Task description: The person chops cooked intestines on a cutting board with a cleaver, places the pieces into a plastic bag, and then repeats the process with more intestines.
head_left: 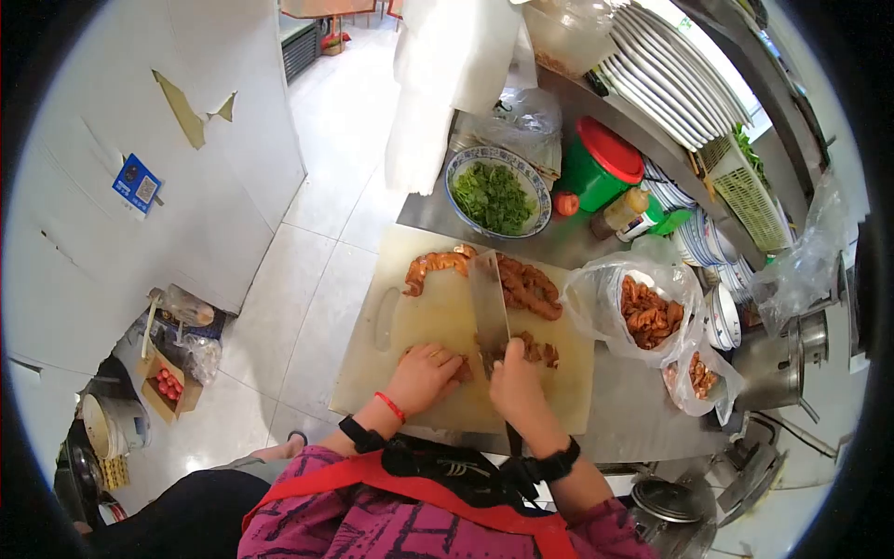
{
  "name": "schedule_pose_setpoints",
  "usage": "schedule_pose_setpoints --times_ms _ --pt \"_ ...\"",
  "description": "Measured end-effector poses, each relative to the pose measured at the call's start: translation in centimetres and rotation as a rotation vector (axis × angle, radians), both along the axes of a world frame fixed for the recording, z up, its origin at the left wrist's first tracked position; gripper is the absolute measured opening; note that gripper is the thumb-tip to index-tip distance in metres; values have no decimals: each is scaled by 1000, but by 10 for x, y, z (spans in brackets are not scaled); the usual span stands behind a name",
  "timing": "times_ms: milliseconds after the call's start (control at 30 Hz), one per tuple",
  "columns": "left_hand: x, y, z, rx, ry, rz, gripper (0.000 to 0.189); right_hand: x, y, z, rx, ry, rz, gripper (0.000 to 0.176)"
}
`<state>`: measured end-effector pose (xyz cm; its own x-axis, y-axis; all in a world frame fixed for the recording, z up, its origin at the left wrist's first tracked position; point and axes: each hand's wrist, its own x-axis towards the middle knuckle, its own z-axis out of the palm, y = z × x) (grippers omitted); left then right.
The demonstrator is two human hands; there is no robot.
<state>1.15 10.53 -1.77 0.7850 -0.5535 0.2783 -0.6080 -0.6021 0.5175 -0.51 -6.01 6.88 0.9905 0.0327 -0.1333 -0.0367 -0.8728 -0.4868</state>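
My right hand (520, 384) grips a cleaver (488, 300), its broad blade standing over the pale cutting board (433, 321). Left of the blade, my left hand (417, 380) has its fingers curled down on a brown piece of braised meat (462, 371), mostly covered by the hand. Small cut pieces (540, 350) lie just right of the blade. Farther back on the board are a curved strip of the meat (434, 266) and a larger folded length (529, 289), which look like intestine. The cleaver's edge and its exact contact are hard to make out.
A bowl of chopped greens (498, 197) stands behind the board. To the right are a bagged bowl of brown meat (649, 312), a smaller bag (698, 377), and a steel pot (773, 368). A red-lidded green tub (605, 163) and stacked plates (670, 74) are at the back.
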Motion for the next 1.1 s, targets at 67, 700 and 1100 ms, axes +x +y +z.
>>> schedule_pose_setpoints --times_ms 67,700,1100 --pt "-3 8 13 -55 -116 49 25 -16 0 16 -26 41 -5 22" --pt "-9 18 6 -211 -142 100 21 -5 9 3 86 48 7 29" --pt "-18 17 -14 -315 -62 139 15 -10 19 -6 16 211 232 26"
